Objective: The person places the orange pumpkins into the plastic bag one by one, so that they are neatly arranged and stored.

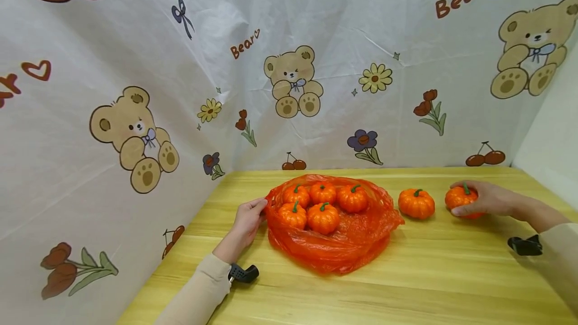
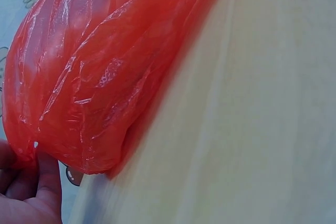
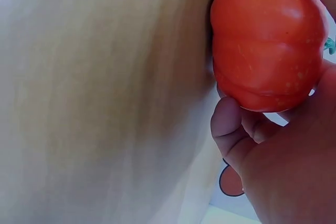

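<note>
A red plastic bag point(image 1: 329, 255) lies on the table with its mouth spread wide, and several small orange pumpkins point(image 1: 323, 218) with green stems sit inside. My left hand point(image 1: 247, 220) pinches the bag's left rim between thumb and fingers; the left wrist view shows the thin plastic point(image 2: 94, 87) bunched at the fingertips. Over at the right, my right hand point(image 1: 492, 200) grips a pumpkin point(image 1: 458, 198), thumb and fingers around its sides. That pumpkin point(image 3: 268, 40) fills the upper right of the right wrist view. Between it and the bag stands another pumpkin point(image 1: 416, 204), touched by neither hand.
The wood-grain table point(image 1: 433, 275) reaches back to a white cloth point(image 1: 338, 24) printed with bears and flowers, hanging behind and on the left. A plain white panel point(image 1: 551, 144) borders the right side. Black devices point(image 1: 244, 274) sit at both wrists.
</note>
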The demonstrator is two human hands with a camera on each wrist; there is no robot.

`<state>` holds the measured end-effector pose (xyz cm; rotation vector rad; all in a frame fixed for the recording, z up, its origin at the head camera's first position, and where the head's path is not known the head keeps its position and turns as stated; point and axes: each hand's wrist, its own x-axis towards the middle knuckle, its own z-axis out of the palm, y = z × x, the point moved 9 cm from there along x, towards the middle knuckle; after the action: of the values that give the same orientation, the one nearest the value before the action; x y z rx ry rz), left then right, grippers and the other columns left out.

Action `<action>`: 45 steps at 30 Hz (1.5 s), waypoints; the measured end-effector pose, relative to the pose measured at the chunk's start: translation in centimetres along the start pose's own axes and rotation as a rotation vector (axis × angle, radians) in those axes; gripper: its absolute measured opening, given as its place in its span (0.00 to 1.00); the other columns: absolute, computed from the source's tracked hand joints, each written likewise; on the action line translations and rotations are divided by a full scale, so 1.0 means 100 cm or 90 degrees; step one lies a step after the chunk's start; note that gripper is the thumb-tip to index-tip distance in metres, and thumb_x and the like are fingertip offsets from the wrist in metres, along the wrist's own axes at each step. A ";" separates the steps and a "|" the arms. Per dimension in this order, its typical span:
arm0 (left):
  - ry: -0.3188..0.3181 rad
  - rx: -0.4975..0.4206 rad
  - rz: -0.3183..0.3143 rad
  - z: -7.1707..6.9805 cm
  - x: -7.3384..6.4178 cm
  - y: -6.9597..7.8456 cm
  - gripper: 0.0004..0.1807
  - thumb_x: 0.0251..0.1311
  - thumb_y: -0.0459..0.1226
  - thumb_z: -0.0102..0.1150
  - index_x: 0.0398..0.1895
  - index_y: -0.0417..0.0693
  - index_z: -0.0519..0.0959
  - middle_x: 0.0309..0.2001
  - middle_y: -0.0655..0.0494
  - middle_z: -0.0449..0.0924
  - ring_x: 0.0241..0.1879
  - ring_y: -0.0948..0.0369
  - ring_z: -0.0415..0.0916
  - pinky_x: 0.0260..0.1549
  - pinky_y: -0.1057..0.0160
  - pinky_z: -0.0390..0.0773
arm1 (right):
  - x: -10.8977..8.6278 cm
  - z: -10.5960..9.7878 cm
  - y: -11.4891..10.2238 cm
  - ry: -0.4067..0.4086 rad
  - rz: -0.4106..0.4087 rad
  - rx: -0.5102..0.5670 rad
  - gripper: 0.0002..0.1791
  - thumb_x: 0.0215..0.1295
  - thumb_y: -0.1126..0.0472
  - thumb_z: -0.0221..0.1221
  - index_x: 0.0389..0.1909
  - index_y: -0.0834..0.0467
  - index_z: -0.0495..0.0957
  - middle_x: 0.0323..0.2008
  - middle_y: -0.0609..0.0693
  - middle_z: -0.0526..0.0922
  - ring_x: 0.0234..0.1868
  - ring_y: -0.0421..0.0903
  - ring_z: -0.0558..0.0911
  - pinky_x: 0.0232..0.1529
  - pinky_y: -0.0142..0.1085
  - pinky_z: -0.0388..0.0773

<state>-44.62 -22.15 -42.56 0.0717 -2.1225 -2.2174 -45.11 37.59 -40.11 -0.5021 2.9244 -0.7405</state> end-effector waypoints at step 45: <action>-0.003 -0.004 -0.004 -0.001 -0.001 0.002 0.18 0.78 0.35 0.52 0.62 0.33 0.80 0.63 0.39 0.78 0.50 0.58 0.80 0.48 0.65 0.84 | 0.010 -0.022 -0.175 -0.026 -0.120 0.062 0.35 0.62 0.47 0.72 0.63 0.55 0.68 0.47 0.53 0.80 0.42 0.48 0.81 0.39 0.36 0.83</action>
<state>-44.56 -22.21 -42.36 0.0726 -2.1209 -2.2303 -41.31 23.71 -29.84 -0.7805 2.8143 -0.8772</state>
